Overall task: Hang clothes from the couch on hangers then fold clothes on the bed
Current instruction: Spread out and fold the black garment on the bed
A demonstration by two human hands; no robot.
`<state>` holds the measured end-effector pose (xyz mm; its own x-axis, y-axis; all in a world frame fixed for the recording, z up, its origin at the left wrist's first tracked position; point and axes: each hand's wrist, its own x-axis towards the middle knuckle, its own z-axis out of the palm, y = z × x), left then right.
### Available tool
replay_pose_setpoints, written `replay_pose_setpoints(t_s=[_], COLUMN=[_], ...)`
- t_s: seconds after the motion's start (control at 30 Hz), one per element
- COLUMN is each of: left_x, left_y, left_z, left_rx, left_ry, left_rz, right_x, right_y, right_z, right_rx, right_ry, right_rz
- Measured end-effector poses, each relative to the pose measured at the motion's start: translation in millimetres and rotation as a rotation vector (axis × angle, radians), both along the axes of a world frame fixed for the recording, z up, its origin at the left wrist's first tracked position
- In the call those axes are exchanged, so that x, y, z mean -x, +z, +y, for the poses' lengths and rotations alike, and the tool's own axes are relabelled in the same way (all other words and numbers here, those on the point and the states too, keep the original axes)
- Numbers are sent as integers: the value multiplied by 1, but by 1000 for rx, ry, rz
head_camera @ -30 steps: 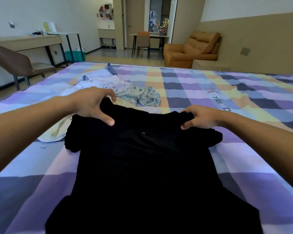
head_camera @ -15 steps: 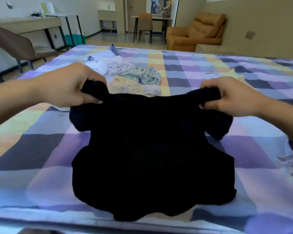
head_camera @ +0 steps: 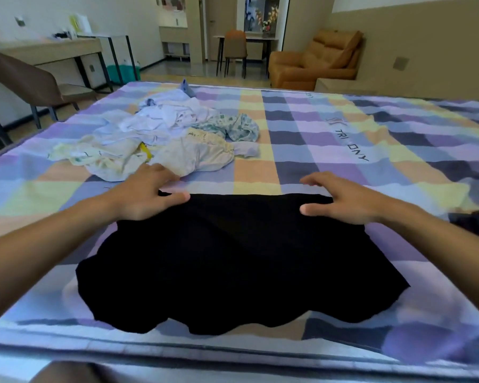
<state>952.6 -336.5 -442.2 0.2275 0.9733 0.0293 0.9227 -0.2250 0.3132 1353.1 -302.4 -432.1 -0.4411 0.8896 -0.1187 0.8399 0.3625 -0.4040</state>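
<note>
While the black garment [head_camera: 241, 258] lies spread flat near the front edge of the bed [head_camera: 343, 150] with its pastel checked cover, the left hand [head_camera: 147, 194] and right hand [head_camera: 343, 200] rest on its far corners, fingers loose and straight, gripping nothing. A pile of pale crumpled clothes [head_camera: 163, 139] sits just beyond the left hand. Past the bed there's an orange couch [head_camera: 315, 64] on the right and a desk [head_camera: 47, 51] along the left wall.

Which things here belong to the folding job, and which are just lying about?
Job: black garment, left hand and right hand on its far edge, pile of light clothes, bed, couch.
Lying about: brown chair, desk, orange chair, teal bin.
</note>
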Motion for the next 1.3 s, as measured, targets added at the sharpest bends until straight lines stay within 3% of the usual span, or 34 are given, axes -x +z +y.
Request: replay_pose_setpoints(t_s=[0.07,0.1,0.27,0.37,0.43,0.5,0.53,0.67,0.77,0.9,1.07,1.17,1.3], left_x=[1,1,-4,-3,-8,-22,-34,-83,-109,-115,-114,-113,-90], left_y=[-12,-16,13,30,28,18,14,-8,-43,-75,-73,-66,-28], left_z=[7,5,3,32,48,51,48,17,3,1,0,0,22], left_rx=[128,103,31,-67,-156,-228,-263,-249,-85,-37,-48,34,368], left_ry=[15,-20,-128,18,151,216,177,-120,-121,-100,-93,-104,140], left_rz=[-104,-136,-296,-226,-34,263,303,135,143,235,218,7,-760], right_x=[1,0,-7,-4,-3,-7,-9,-9,-6,-6,4,13,52], right_y=[-10,-11,21,36,26,10,2,-19,-26,-28,-17,-12,27], right_z=[7,10,8,19,34,42,42,25,11,-5,-18,-15,-13], right_rx=[119,151,425,353,200,123,116,117,73,123,363,363,316], right_ry=[-69,-96,-106,-236,-379,-470,-485,-501,-544,-519,-461,-537,-528], right_rz=[-42,-28,272,440,469,338,213,-101,-170,153,583,662,630])
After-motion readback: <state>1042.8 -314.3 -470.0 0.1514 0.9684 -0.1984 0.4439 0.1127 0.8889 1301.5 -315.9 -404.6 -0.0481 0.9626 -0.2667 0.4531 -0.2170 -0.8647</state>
